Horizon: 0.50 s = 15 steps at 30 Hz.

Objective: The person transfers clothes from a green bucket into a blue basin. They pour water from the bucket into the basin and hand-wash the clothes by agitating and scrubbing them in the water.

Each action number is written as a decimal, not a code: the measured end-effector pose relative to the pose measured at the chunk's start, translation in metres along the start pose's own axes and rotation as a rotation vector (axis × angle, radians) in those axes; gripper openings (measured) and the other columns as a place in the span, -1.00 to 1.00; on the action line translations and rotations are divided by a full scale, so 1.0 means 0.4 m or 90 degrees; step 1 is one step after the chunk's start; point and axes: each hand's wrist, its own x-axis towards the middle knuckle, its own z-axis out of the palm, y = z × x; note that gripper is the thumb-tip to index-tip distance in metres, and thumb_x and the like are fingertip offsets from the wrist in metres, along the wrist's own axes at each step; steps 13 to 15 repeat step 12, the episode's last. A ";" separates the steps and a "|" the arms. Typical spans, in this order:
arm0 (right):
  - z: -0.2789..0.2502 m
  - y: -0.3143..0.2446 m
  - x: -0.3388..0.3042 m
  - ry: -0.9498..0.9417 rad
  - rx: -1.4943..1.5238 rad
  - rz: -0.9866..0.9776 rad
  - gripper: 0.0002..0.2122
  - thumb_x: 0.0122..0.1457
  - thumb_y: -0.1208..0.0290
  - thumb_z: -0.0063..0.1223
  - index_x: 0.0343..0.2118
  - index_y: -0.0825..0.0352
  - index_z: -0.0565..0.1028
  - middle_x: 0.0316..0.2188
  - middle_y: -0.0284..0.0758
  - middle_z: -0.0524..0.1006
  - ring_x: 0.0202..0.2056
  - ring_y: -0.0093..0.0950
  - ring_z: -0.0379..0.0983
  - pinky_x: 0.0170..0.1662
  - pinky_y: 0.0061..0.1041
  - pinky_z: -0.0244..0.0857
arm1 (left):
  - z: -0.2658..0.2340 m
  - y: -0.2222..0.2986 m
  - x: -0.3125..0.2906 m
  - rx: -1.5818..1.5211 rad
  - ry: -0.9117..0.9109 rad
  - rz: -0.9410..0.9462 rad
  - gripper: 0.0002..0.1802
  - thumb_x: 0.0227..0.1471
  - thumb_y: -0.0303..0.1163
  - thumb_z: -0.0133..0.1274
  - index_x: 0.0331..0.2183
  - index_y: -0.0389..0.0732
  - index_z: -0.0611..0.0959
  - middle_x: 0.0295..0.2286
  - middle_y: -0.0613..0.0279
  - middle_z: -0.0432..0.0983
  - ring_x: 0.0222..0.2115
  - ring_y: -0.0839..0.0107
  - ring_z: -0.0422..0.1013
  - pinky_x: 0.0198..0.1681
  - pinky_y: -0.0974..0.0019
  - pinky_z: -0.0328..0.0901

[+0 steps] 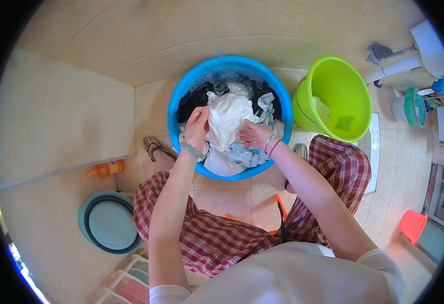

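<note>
A large blue basin (173,109) of sudsy water and wet laundry stands on the floor in front of me. Above the laundry, a bunched white cloth garment (228,117) is held up by my left hand (197,126), its thumb and fingers closed on the garment's left edge. At the garment's lower right is my right hand (256,135), palm turned up and fingers apart, close to or touching the fabric. Dark clothes (196,99) lie in the water toward the back. Blue-and-white patterned cloth (250,156) is heaped at the near right.
A lime-green bucket (339,96) stands right of the basin. To my left are an orange bottle (105,168) lying on its side and a grey-green collapsible basin (111,228). Behind the blue basin rises a tiled wall (181,25). A red bin (412,226) sits far right.
</note>
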 end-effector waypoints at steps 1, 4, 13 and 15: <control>0.007 0.008 0.000 -0.050 0.055 0.036 -0.81 0.10 0.26 0.10 -0.34 0.28 0.45 -0.49 -0.39 0.47 -0.41 -0.44 0.48 -0.44 -0.44 0.41 | -0.011 -0.004 0.005 0.107 -0.006 0.031 -0.79 0.18 -0.23 -0.05 -0.37 -0.16 0.52 -0.48 0.45 0.45 -0.46 0.63 0.33 -0.35 0.50 0.22; 0.013 -0.004 0.018 -0.039 0.011 -0.065 -0.89 0.11 0.36 0.07 -0.36 0.26 0.45 -0.48 -0.38 0.49 -0.47 -0.46 0.48 -0.47 -0.46 0.39 | -0.017 -0.003 0.009 0.462 -0.018 0.161 -0.77 0.11 -0.29 0.02 -0.44 -0.26 0.52 -0.59 0.35 0.39 -0.53 0.59 0.26 -0.42 0.45 0.19; -0.030 0.060 0.063 -0.052 -0.071 0.090 -0.39 0.00 0.02 0.20 0.02 0.25 0.22 -0.26 -0.23 0.49 -0.32 -0.26 0.48 -0.29 -0.25 0.45 | -0.023 -0.018 -0.019 0.454 0.024 0.157 -0.80 0.09 -0.30 0.07 -0.41 -0.25 0.56 -0.58 0.37 0.37 -0.50 0.65 0.25 -0.40 0.54 0.19; -0.030 0.060 0.063 -0.052 -0.071 0.090 -0.39 0.00 0.02 0.20 0.02 0.25 0.22 -0.26 -0.23 0.49 -0.32 -0.26 0.48 -0.29 -0.25 0.45 | -0.023 -0.018 -0.019 0.454 0.024 0.157 -0.80 0.09 -0.30 0.07 -0.41 -0.25 0.56 -0.58 0.37 0.37 -0.50 0.65 0.25 -0.40 0.54 0.19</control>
